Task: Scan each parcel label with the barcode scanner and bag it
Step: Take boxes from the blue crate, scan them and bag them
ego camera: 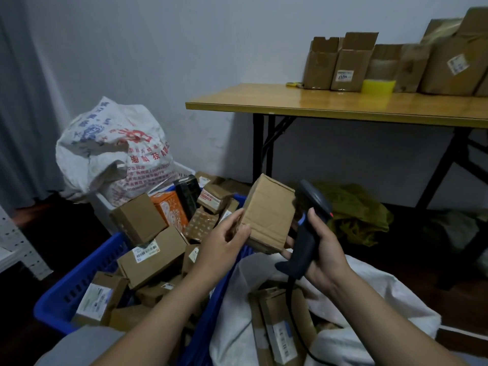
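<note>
The left hand (pixel 224 241) gripped a cardboard parcel (pixel 266 215) over the right edge of the blue crate (pixel 87 273), its label hidden. The right hand (pixel 326 252) held the barcode scanner (pixel 307 239) just right of it, above the white bag (pixel 369 294).

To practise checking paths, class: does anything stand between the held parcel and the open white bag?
Nothing visible. The parcel, in the left hand, hangs above the mouth of the white bag; the scanner in the right hand sits beside that path.
</note>
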